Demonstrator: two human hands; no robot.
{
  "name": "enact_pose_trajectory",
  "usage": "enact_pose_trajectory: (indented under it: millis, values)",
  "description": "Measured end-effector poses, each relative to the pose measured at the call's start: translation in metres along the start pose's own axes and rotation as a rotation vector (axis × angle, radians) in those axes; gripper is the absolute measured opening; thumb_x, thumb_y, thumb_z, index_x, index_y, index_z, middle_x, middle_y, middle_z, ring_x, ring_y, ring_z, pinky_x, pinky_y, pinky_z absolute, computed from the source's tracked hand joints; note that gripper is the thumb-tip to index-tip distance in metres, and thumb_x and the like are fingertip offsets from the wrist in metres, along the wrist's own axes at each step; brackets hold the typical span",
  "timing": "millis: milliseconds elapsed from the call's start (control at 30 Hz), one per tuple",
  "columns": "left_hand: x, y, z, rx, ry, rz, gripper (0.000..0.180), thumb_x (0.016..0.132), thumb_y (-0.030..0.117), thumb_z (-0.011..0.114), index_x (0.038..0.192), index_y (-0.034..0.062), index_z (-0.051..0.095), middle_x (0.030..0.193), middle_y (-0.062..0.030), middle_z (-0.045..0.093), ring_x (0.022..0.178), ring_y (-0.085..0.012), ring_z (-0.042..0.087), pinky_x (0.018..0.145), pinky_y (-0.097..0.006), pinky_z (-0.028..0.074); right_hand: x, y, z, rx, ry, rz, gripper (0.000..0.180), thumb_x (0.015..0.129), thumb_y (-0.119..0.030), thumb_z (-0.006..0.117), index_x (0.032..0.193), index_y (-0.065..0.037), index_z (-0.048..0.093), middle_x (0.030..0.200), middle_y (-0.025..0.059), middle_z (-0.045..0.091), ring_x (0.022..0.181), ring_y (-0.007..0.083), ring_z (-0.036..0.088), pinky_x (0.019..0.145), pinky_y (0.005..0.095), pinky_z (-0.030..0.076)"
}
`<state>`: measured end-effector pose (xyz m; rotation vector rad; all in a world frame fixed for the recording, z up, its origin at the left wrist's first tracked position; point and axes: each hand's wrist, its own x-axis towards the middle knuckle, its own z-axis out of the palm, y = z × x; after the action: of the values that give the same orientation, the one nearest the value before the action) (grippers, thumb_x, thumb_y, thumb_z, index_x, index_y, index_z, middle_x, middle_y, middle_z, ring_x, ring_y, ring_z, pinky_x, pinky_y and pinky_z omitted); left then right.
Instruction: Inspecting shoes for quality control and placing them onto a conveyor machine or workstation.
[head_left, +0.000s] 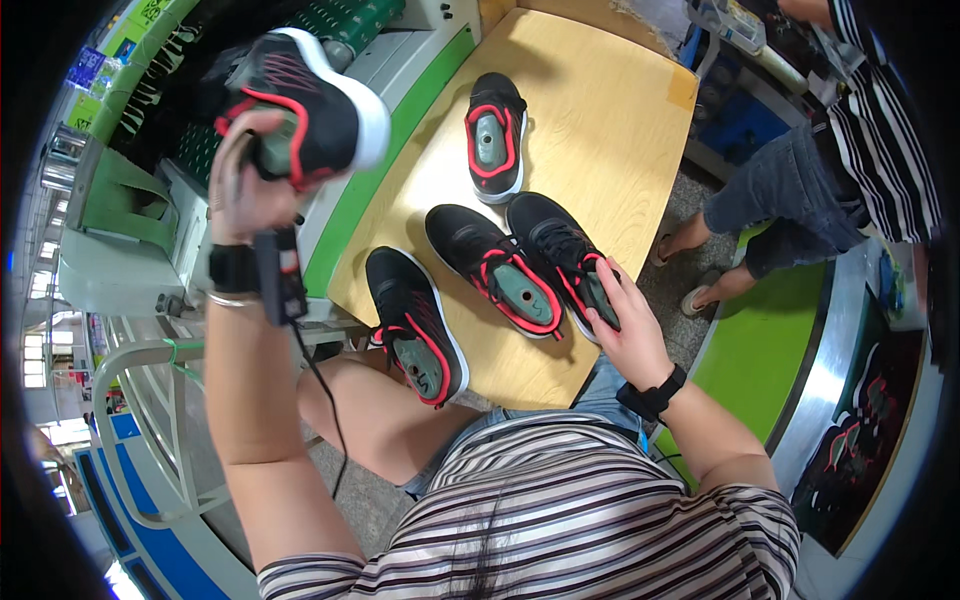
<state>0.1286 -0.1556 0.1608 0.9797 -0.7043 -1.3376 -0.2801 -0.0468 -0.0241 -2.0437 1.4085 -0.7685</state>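
My left hand [247, 185] is raised at the upper left, wrapped round the collar of a black sneaker [325, 115] with red trim and a white sole. That shoe is off the table, in front of the machine, and slightly blurred. On the wooden table my right hand [632, 335] grips the heel end of another black sneaker [545, 225], thumb and fingers on either side of its opening. Touching it on the left lies a third sneaker [463, 240]. Further left is one more sneaker [395, 285], and another sneaker [495, 95] sits farther back. Grey-green shoe lasts [525, 293] fill the openings of the shoes lying there.
A machine with a green perforated roller [345, 25] stands behind my left hand. The light wooden table [590, 110] has a green edge strip on its left. At right, a person in denim shorts [775, 200] stands by a green conveyor [745, 370]. More shoes [845, 445] lie at lower right.
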Motion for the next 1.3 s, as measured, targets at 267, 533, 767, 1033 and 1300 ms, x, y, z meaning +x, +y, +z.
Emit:
enact_pose_trajectory:
  millis: [267,533,767,1033,1300]
  values:
    - [0.063,0.039,-0.066,0.662,0.808,0.345,0.055,0.079,0.016,0.076,0.126,-0.0012,0.054,0.118,-0.0163,0.064,0.106,-0.0279,0.067,0.090,-0.038,0.055,-0.002,0.000,0.016,0.053,0.072,-0.037,0.070,0.086,-0.004,0.072,0.150,-0.006,0.045,0.141,0.0235,0.054,0.129,0.0410,0.053,0.108,0.0435,0.044]
    - [0.075,0.029,-0.073,0.890,0.901,0.636,0.107,0.074,0.024,0.078,0.154,-0.0128,0.017,0.156,-0.0362,0.029,0.147,-0.0461,0.030,0.122,-0.042,0.027,-0.006,0.003,0.016,0.194,0.066,0.068,0.070,0.087,-0.001,0.071,0.151,-0.001,0.043,0.139,0.0216,0.058,0.127,0.0337,0.058,0.107,0.0392,0.045]
    - [0.039,0.041,-0.058,0.761,0.710,0.521,0.124,0.076,0.044,0.086,0.157,-0.0102,0.009,0.159,-0.0313,0.022,0.147,-0.0387,0.030,0.119,-0.040,0.029,0.022,-0.001,-0.023,0.823,0.149,0.306,0.061,0.094,-0.001,0.065,0.151,0.003,0.044,0.141,0.0123,0.057,0.123,0.0171,0.057,0.108,0.0300,0.042]
    - [-0.127,-0.092,-0.028,1.149,0.121,0.397,0.090,0.090,0.026,0.073,0.161,0.0047,0.021,0.168,-0.0245,0.011,0.156,-0.0395,0.011,0.125,-0.048,0.016,0.147,-0.092,-0.060,0.721,0.263,-0.128,0.057,0.094,-0.002,0.065,0.148,0.006,0.046,0.142,0.0145,0.057,0.126,0.0182,0.057,0.109,0.0308,0.042]
    - [-0.173,-0.183,-0.041,1.553,-0.009,0.260,0.079,0.090,0.045,0.070,0.156,0.0142,0.038,0.167,-0.0168,0.021,0.150,-0.0471,0.021,0.113,-0.073,0.015,0.434,-0.240,0.031,0.188,0.330,-0.569,0.065,0.089,-0.022,0.072,0.150,-0.015,0.050,0.128,0.0247,0.066,0.121,0.0369,0.063,0.102,0.0405,0.048]
